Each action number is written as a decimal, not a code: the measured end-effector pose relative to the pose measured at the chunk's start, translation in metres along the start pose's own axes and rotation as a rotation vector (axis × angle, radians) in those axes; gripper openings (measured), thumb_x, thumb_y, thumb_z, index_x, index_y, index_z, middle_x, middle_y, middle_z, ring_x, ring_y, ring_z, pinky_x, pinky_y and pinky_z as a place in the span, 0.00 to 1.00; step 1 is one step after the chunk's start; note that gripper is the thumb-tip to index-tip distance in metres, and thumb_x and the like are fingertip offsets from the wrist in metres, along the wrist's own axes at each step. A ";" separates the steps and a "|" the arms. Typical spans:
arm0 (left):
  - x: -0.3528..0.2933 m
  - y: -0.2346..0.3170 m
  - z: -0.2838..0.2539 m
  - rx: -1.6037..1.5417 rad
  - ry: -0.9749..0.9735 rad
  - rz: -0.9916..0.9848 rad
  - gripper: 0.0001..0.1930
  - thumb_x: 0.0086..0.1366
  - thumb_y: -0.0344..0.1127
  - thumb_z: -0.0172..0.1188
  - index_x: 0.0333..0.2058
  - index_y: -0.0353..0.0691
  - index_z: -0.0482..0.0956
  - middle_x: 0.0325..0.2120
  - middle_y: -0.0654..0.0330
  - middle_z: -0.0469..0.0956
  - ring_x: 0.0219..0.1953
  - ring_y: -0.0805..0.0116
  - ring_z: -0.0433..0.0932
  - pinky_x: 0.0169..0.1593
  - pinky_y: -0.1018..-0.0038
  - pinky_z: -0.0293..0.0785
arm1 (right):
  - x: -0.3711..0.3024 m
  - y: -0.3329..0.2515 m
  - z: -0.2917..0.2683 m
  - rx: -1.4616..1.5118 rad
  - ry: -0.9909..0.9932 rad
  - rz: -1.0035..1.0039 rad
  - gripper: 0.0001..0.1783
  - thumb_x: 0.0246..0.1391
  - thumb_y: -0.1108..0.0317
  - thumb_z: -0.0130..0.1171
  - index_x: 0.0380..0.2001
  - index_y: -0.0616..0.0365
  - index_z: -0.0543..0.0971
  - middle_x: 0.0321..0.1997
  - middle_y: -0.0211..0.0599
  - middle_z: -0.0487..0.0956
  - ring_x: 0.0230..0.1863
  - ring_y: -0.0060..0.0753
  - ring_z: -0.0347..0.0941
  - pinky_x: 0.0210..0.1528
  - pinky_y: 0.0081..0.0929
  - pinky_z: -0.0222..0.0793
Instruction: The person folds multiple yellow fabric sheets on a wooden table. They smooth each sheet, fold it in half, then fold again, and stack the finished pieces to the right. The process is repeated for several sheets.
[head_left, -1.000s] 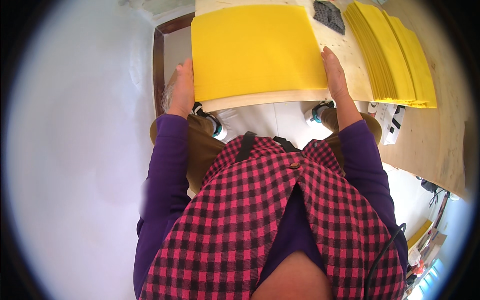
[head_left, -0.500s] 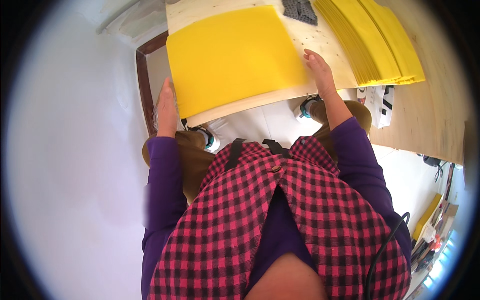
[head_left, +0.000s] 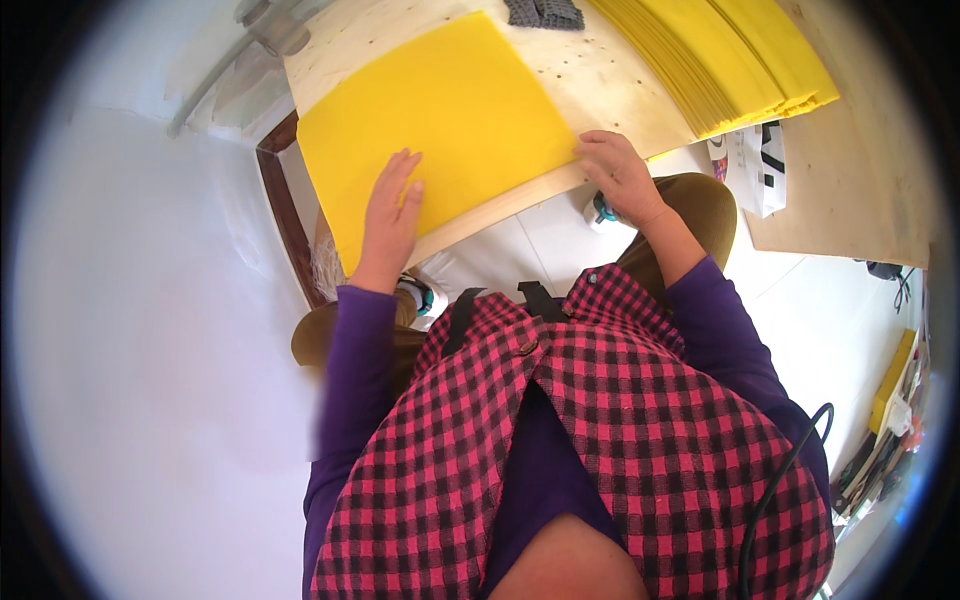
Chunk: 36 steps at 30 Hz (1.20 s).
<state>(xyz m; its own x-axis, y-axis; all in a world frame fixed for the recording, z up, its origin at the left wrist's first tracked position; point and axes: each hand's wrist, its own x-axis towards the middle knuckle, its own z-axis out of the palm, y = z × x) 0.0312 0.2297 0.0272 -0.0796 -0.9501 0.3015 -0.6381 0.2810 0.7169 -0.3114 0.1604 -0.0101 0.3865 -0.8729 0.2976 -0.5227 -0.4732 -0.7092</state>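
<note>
While lying flat, both hands press a smooth square yellow sheet (head_left: 440, 110).

- Light plywood bench (head_left: 610, 75), small holes drilled across its top.
- Single yellow sheet (head_left: 440, 115) flat near its front edge.
- Stack of yellow sheets (head_left: 740, 55) on the right.
- Dark grey ridged piece (head_left: 543, 12) at the back.

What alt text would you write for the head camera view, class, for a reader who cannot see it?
Seen from above, a person's left hand lies flat on a yellow sheet on a wooden table, the right hand at its near corner. A stack of yellow sheets lies to the right.
</note>
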 end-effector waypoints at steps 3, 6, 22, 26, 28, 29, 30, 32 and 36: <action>0.013 0.011 0.025 0.003 -0.035 0.037 0.17 0.67 0.33 0.52 0.54 0.38 0.72 0.56 0.47 0.70 0.61 0.51 0.65 0.63 0.64 0.60 | -0.001 0.003 -0.003 0.050 0.055 0.026 0.11 0.55 0.68 0.59 0.41 0.58 0.79 0.48 0.39 0.76 0.52 0.41 0.70 0.55 0.31 0.67; 0.020 0.016 0.043 0.036 -0.073 0.041 0.17 0.65 0.30 0.53 0.53 0.38 0.73 0.53 0.47 0.71 0.58 0.49 0.67 0.61 0.63 0.63 | -0.002 0.008 -0.006 0.096 0.102 0.056 0.10 0.54 0.69 0.59 0.39 0.58 0.79 0.45 0.39 0.78 0.50 0.42 0.71 0.53 0.32 0.68; 0.055 0.025 0.104 0.129 -0.118 0.142 0.22 0.59 0.30 0.59 0.53 0.39 0.72 0.56 0.48 0.69 0.62 0.46 0.62 0.65 0.52 0.54 | -0.002 0.003 -0.002 0.051 0.018 -0.039 0.10 0.51 0.70 0.61 0.38 0.56 0.80 0.48 0.40 0.76 0.52 0.45 0.69 0.53 0.35 0.68; 0.054 0.021 0.109 0.171 -0.118 0.142 0.22 0.59 0.32 0.60 0.53 0.39 0.72 0.57 0.48 0.68 0.63 0.47 0.61 0.65 0.51 0.52 | 0.000 0.008 0.000 0.074 0.074 -0.032 0.08 0.51 0.73 0.60 0.36 0.57 0.80 0.45 0.39 0.77 0.49 0.43 0.71 0.51 0.33 0.69; 0.053 0.021 0.110 0.207 -0.125 0.143 0.22 0.58 0.34 0.60 0.53 0.39 0.73 0.57 0.48 0.68 0.62 0.47 0.62 0.65 0.52 0.53 | 0.002 0.009 0.002 0.076 0.087 -0.019 0.07 0.50 0.74 0.60 0.34 0.58 0.80 0.43 0.38 0.78 0.47 0.42 0.72 0.49 0.32 0.70; 0.053 0.021 0.110 0.222 -0.124 0.146 0.22 0.58 0.34 0.60 0.52 0.39 0.73 0.57 0.48 0.68 0.62 0.47 0.62 0.65 0.52 0.53 | 0.003 0.008 0.002 0.075 0.094 -0.022 0.06 0.50 0.75 0.60 0.34 0.58 0.80 0.42 0.38 0.78 0.46 0.43 0.72 0.48 0.32 0.70; 0.053 0.021 0.110 0.237 -0.122 0.150 0.22 0.58 0.35 0.61 0.52 0.39 0.73 0.57 0.48 0.68 0.62 0.47 0.62 0.65 0.52 0.53 | 0.004 0.008 0.001 0.074 0.101 -0.025 0.06 0.50 0.75 0.60 0.34 0.58 0.80 0.41 0.38 0.78 0.45 0.43 0.73 0.48 0.32 0.71; 0.054 0.021 0.110 0.244 -0.117 0.146 0.22 0.58 0.36 0.61 0.52 0.39 0.74 0.56 0.48 0.68 0.62 0.48 0.63 0.65 0.53 0.53 | 0.007 0.007 -0.001 0.082 0.105 -0.009 0.06 0.50 0.75 0.60 0.33 0.59 0.79 0.39 0.38 0.78 0.44 0.42 0.73 0.46 0.31 0.71; 0.054 0.020 0.110 0.227 -0.111 0.124 0.22 0.57 0.37 0.62 0.51 0.39 0.74 0.56 0.49 0.69 0.62 0.48 0.63 0.65 0.53 0.53 | 0.016 0.008 -0.011 0.199 0.012 0.154 0.04 0.52 0.75 0.59 0.33 0.61 0.79 0.36 0.38 0.79 0.39 0.36 0.74 0.42 0.27 0.71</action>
<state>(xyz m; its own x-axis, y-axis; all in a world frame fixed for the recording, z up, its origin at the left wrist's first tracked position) -0.0705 0.1688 -0.0115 -0.2433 -0.9228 0.2988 -0.7727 0.3706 0.5154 -0.3179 0.1416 -0.0038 0.3043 -0.9349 0.1829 -0.4146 -0.3028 -0.8581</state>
